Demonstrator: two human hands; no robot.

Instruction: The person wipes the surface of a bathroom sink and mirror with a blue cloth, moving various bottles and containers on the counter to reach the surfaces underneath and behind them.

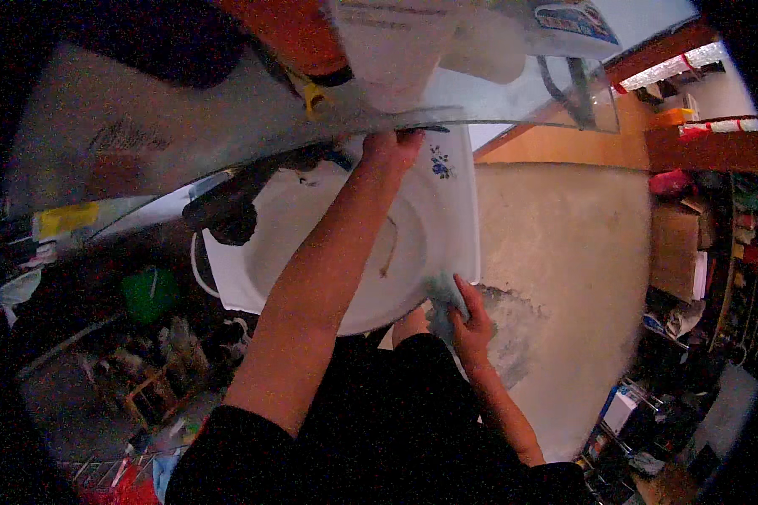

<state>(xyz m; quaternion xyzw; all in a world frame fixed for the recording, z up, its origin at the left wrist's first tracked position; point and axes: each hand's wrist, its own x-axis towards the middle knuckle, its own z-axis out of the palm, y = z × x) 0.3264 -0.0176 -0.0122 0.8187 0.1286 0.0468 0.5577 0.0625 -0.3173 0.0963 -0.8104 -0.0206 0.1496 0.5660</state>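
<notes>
A white basin with a blue flower decal and a side handle stands below me. My left arm reaches across it, and my left hand is closed at the far rim, just under a glass tabletop's edge. A thin dark thing pokes out beside its fingers; what they grip is not clear. Beside the basin's near right corner, my right hand holds a soft grey-green cloth, blurred. A thin brownish strand lies in the basin, and a dark cloth-like thing hangs over its left side.
The glass top overhangs the basin's far side, bearing white containers and a yellow-handled tool. Grey wet-looking marks stain the beige floor. A green container stands left; cluttered shelves line the right.
</notes>
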